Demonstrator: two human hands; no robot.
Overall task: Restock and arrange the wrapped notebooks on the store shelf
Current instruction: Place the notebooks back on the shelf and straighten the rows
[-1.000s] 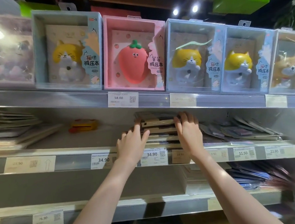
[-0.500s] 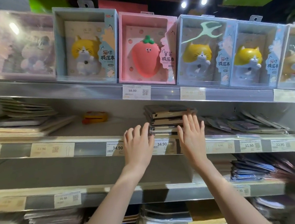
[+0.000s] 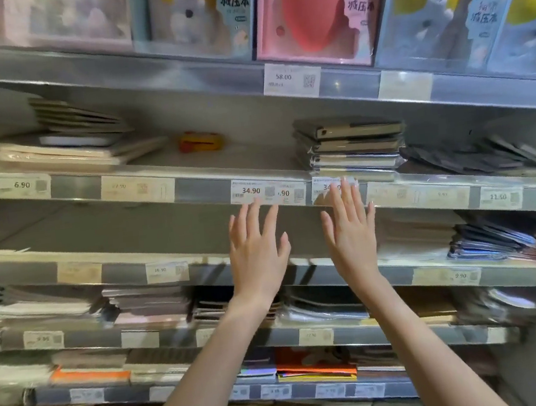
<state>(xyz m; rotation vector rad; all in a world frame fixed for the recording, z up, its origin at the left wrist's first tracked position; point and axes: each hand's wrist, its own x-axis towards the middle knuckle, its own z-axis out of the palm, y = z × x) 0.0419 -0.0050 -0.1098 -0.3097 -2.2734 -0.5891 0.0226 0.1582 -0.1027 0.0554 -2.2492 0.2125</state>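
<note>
A stack of wrapped notebooks [image 3: 352,148], dark and cream under clear film, lies flat on the second shelf [image 3: 204,186] behind the 34.90 price tags. My left hand [image 3: 257,254] hangs below the shelf edge with fingers spread and straight, holding nothing. My right hand [image 3: 350,230] is beside it, fingers straight and pointing up, its fingertips overlapping the price strip just below the stack. Neither hand touches the notebooks.
Boxed squishy-toy notebooks [image 3: 308,14] line the top shelf. A small yellow and red item [image 3: 200,141] lies on the second shelf left of the stack, more flat notebooks [image 3: 79,137] further left, dark packets [image 3: 488,154] to the right. Lower shelves hold several stationery piles.
Both hands have left the sides of the notebook stack and dropped below the shelf edge. The view has moved closer and tilted down, showing more lower shelves.
</note>
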